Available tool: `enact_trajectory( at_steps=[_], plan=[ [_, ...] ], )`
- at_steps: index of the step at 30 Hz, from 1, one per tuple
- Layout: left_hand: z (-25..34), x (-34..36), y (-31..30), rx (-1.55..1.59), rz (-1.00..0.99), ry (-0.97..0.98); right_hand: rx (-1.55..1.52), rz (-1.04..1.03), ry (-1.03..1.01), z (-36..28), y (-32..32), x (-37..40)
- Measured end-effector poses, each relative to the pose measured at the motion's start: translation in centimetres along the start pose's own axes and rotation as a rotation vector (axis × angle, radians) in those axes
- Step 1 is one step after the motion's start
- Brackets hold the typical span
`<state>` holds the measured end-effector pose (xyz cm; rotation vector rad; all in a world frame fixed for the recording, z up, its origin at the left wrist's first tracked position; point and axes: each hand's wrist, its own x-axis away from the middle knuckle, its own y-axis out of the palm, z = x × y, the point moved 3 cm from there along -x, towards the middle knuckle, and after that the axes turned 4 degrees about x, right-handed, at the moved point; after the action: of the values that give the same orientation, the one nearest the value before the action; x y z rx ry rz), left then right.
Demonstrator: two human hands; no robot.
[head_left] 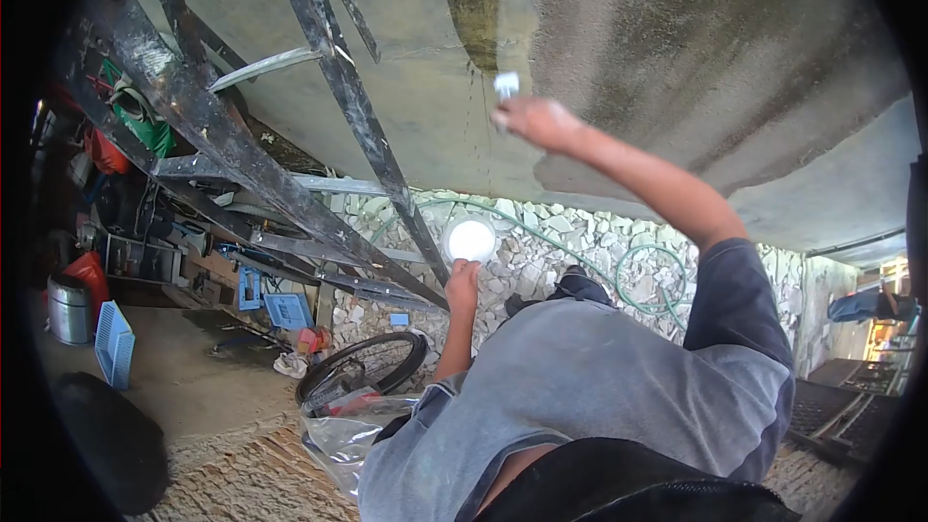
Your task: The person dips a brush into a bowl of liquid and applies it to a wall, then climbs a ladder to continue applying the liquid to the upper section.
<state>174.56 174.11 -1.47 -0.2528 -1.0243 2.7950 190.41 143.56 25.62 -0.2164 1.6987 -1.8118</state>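
Note:
My left hand is closed on the near rim of a round tub with something white inside, held above the rubble. Out in front, my right hand grips a paintbrush whose broad tip looks white; hand and brush are slightly blurred. The brush is close to the grey wall, but whether it touches cannot be made out. Dark, damp-looking patches cover much of the wall to the right of the brush, and a dark streak runs above it.
A dark metal ladder-like frame slants close on the left. Broken stones cover the ground, with a green hose looped across them. A bicycle wheel, a blue basket and a metal canister stand at the lower left.

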Motion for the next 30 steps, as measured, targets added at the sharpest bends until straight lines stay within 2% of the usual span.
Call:
enact_trajectory(
  at_steps=[2, 3, 4, 5, 6, 8, 10, 12, 14, 15, 16, 17, 18, 19, 22, 23, 25, 26, 28, 30],
  plan=[
    [0.6, -0.4, -0.2, -0.009, -0.022, 0.002, 0.091, 0.088, 0.055, 2.5, -8.3, -2.9],
    [0.8, -0.6, -0.2, -0.021, -0.037, 0.005, 0.058, 0.149, 0.157, 3.3, -12.9, -4.2],
    [0.8, -0.8, -0.2, -0.017, -0.043, 0.000, 0.135, 0.505, 0.051, 4.1, -17.1, -4.9],
    [0.8, -1.0, -0.1, -0.023, -0.043, 0.008, 0.109, 0.634, -0.021, 3.8, -22.4, -5.2],
    [0.9, -1.1, -0.1, -0.029, -0.042, 0.015, 0.106, 0.625, -0.021, 3.0, -27.1, -5.4],
    [1.2, -1.4, 0.1, -0.032, -0.049, 0.014, 0.274, 0.766, -0.009, 0.9, -34.3, -5.5],
    [1.2, -1.5, 0.3, -0.030, -0.021, 0.043, 0.440, 1.009, -0.234, 1.4, -35.8, -6.1],
    [1.1, -1.5, 0.7, -0.020, -0.021, 0.056, 0.473, 1.043, -0.268, 2.0, -34.5, -6.2],
    [1.2, -1.7, 0.8, -0.011, -0.018, 0.075, 0.392, 0.942, -0.254, 2.0, -30.7, -5.9],
    [1.3, -1.8, 0.9, -0.015, -0.021, 0.075, 0.403, 0.756, -0.206, 1.3, -28.5, -5.3],
    [1.5, -1.7, 0.8, -0.020, -0.025, 0.075, 0.575, 0.416, -0.051, 3.3, -22.3, -5.0],
    [1.8, -1.7, 0.6, -0.018, -0.024, 0.080, 0.695, 0.605, -0.136, 3.4, -16.5, -4.0],
    [2.2, -1.8, 0.4, -0.021, -0.026, 0.081, 0.647, 0.480, -0.111, 1.8, -12.5, -2.0],
    [2.5, -1.8, 0.4, -0.024, -0.029, 0.081, 0.567, 0.449, -0.128, 0.6, -8.2, -0.3],
    [2.5, -1.7, 0.5, -0.027, -0.042, 0.056, 0.130, 0.133, -0.025, -2.9, 3.5, 4.7],
    [2.4, -1.4, 0.5, -0.031, -0.039, 0.061, 0.132, 0.139, -0.023, -3.6, 4.5, 5.4],
    [2.3, -1.6, 0.4, 0.002, -0.034, 0.058, -0.131, -0.098, 0.044, -3.8, 6.1, 6.0],
    [2.4, -1.9, 0.3, -0.002, -0.038, 0.066, -0.130, -0.093, 0.052, -3.4, 4.8, 5.2],
    [2.5, -1.6, 0.2, -0.037, -0.062, 0.063, 0.045, -0.003, 0.046, -1.6, 0.7, 3.1],
    [2.6, -1.5, 0.3, -0.044, -0.074, 0.075, 0.066, 0.217, 0.069, 0.9, -6.2, 0.7]
  ],
)
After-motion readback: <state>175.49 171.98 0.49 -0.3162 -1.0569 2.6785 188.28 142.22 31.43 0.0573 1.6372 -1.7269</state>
